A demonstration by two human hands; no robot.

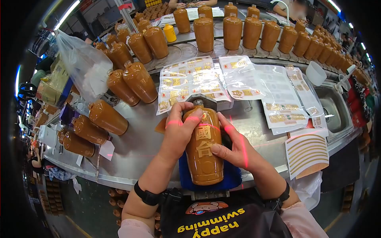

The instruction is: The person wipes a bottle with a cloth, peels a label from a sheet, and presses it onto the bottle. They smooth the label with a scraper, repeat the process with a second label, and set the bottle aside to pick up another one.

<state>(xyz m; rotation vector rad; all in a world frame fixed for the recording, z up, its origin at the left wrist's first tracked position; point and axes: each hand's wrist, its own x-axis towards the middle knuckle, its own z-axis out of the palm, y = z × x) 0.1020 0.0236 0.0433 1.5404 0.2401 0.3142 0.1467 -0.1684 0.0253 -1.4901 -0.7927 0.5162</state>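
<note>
Bracing the brown bottle, left hand and right hand pressed in from either side

And there it was, the brown bottle, right between the palms, neck pointing away from the wrists, base end over a blue cloth just below the hands. The left hand was half curled, fingers bent over the shoulder, thumb laid along the front by a small red mark! The right hand was opener, fingers long and loosely bent along its side, thumb tip pressed just beside the lower gold character. Both had hold of that one bottle. Red light lines ran straight across the hands.

Just beyond the fingertips, a dark bracket sat close behind the neck, and past it, gold label sheets lay on the metal table. Out to the right of the right hand, a white card showed curved gold strips, with a sink farther off. Over left of the left hand, other bottles stood near a clear plastic bag. And far ahead of both hands, what a line-up: a whole row of bottles curved across, a yellow container near its left end.
</note>
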